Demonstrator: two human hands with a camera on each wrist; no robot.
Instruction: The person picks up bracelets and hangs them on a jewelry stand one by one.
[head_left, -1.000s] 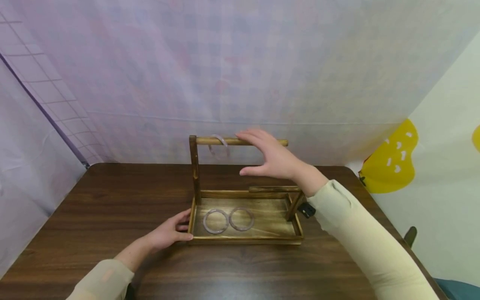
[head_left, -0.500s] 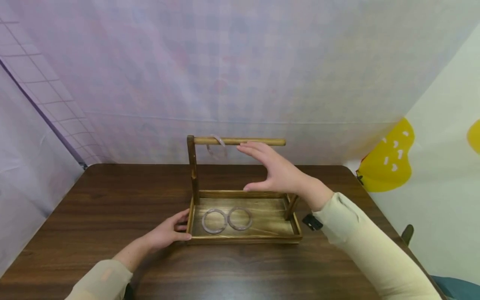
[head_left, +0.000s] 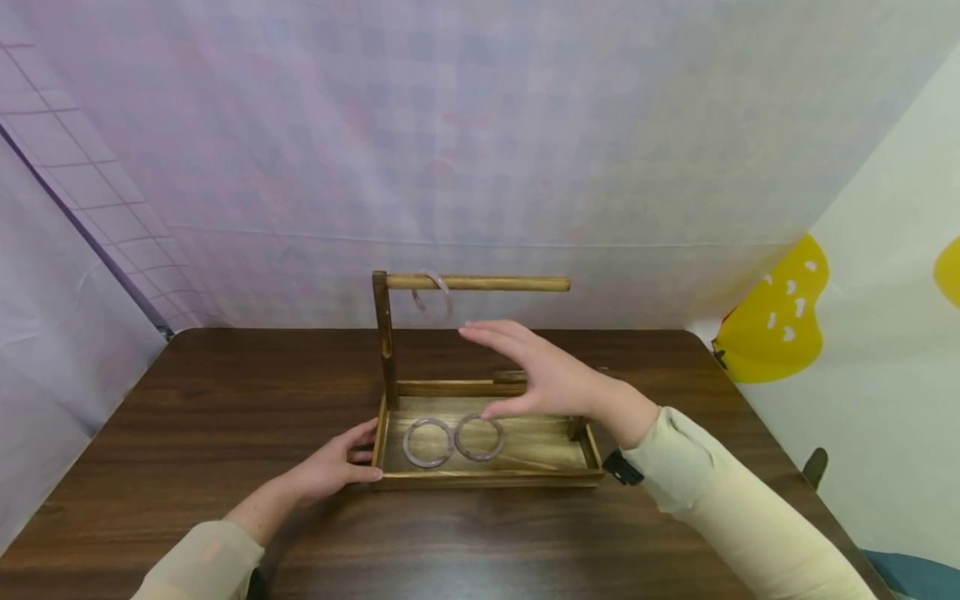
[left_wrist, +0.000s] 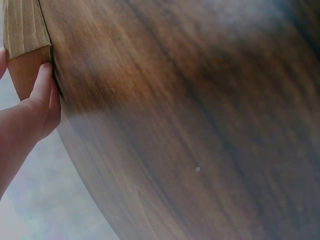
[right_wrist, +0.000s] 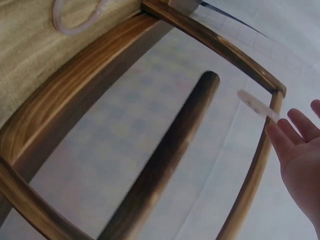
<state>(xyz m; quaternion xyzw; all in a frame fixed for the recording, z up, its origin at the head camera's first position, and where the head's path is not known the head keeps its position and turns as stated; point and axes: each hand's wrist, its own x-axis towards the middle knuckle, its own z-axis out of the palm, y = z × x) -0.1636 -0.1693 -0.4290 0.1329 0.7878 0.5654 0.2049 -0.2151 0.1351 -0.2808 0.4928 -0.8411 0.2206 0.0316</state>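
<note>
A wooden bangle stand (head_left: 487,481) has a shallow tray for its base, an upper bar (head_left: 517,284) and a lower bar (head_left: 508,377) partly hidden by my right hand. One pale bangle (head_left: 442,285) hangs on the upper bar near the post. Two more, a left bangle (head_left: 406,446) and a right bangle (head_left: 480,459), lie side by side in the tray. My left hand (head_left: 337,462) grips the tray's left end, thumb on the front corner and fingers at the side. Above the tray, my right hand (head_left: 558,379) holds nothing, its fingers extended and thumb apart.
The stand rests on a dark wood-grain table (head_left: 225,400). Behind it hangs a pale checked curtain (head_left: 480,167). A small black object (head_left: 624,468) shows by my right sleeve, and a yellow shape (head_left: 780,317) is on the right wall.
My right hand has come down from beside the upper bar to above the tray. The left hand stays at the tray's end, and the bangles have not moved.
</note>
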